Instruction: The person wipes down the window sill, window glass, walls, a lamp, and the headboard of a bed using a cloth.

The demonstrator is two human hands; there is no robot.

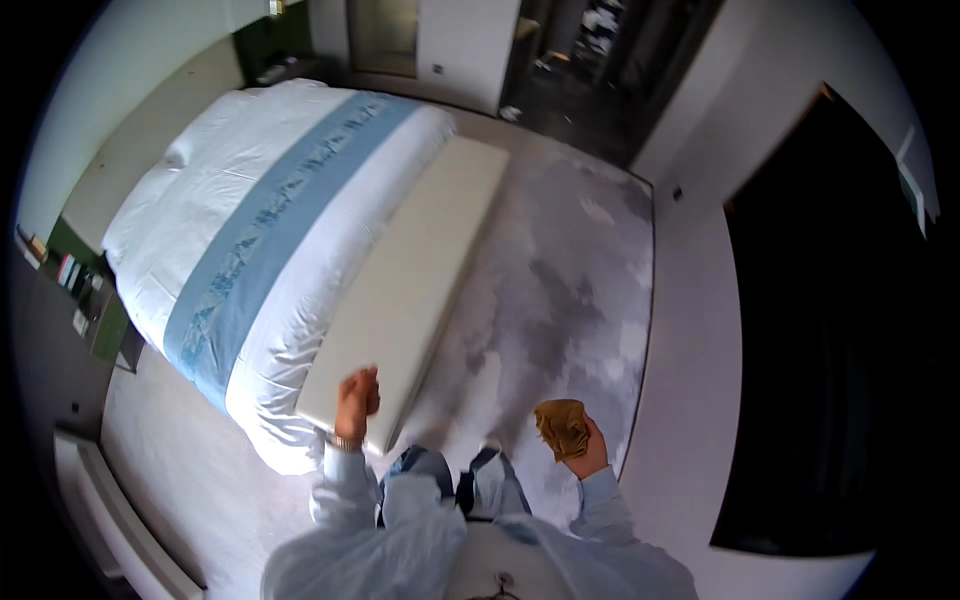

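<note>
My right hand [590,454] grips a crumpled mustard-brown cloth [562,430], held out over the patterned grey carpet [540,300]. Fingers curled in and with nothing visible in them, my left hand [358,401] is raised in front of the near end of a long cream bench [420,255]. A watch or bracelet [345,443] circles the left wrist. Beyond the bench is a made bed with a white duvet [315,300] and a blue patterned bed runner [281,202] laid across it.
A large black screen or panel [817,360] covers much of the right wall. At the far end, a dark doorway [585,82] opens onto a floor with scattered white items. A nightstand [109,322] with small things stands left of the bed. A white ledge [112,510] runs at lower left.
</note>
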